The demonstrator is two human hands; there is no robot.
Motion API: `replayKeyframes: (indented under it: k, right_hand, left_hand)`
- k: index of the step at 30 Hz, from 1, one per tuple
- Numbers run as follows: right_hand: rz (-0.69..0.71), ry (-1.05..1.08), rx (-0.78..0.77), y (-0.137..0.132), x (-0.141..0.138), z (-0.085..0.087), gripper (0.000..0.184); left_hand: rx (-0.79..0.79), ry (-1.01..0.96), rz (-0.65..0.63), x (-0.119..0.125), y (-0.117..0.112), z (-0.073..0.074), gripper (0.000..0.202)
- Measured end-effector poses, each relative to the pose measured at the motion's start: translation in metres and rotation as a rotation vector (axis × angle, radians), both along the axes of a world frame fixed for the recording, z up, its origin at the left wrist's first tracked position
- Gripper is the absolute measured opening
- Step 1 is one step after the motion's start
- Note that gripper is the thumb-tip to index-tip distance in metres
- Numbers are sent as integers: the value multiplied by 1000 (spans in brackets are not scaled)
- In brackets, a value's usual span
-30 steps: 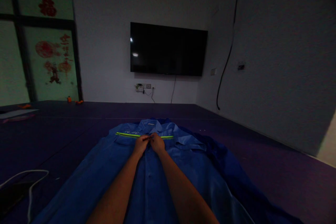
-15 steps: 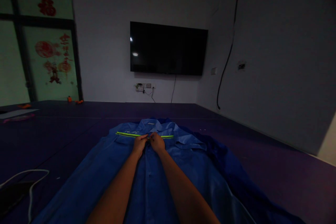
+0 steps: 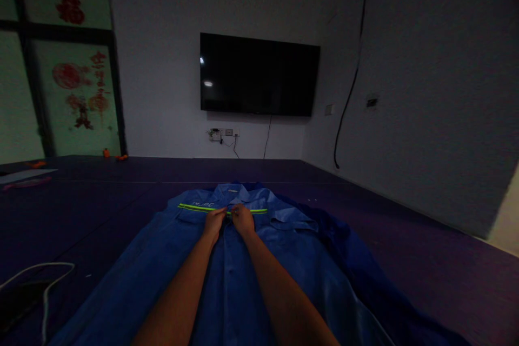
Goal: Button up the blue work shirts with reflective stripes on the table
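Note:
A blue work shirt (image 3: 162,259) with a yellow-green stripe across its chest lies spread out, its collar pointing away from me. My left hand (image 3: 214,221) and my right hand (image 3: 243,219) meet at the front placket, level with the stripe. Both have their fingers closed on the placket's edges, fingertips almost touching. Any button between them is too small and dark to make out. Beneath the shirt, on the right, lies a darker blue garment (image 3: 344,238).
The shirt rests on a dark purple floor (image 3: 397,227). A white cable (image 3: 44,286) curls over a dark object at left. Small orange things (image 3: 121,157) and a pink item (image 3: 26,184) lie farther off. A television (image 3: 259,75) hangs on the far wall; a black cable (image 3: 348,97) dangles at right.
Both hands stay at the same spot on the placket, with only slight finger movement. The whole view has shifted very slightly; the shirt lies as before.

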State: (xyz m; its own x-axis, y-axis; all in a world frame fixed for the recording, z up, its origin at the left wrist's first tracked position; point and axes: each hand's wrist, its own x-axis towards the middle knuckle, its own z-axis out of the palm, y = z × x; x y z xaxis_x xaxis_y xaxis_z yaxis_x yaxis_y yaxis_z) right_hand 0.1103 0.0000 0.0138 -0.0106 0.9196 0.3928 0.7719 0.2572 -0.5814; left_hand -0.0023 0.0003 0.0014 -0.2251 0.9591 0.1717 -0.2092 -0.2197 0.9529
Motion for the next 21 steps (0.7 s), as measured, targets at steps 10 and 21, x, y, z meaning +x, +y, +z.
replayKeyframes:
  k: [10,21]
  right_hand:
    - [-20,29,8,1,0,0,21]
    - [-1,45,17,2,2,0,19]
  left_hand:
    - [-10,-60,5,0,1,0,22]
    - [-50,-132,-3,1,-2,3,19]
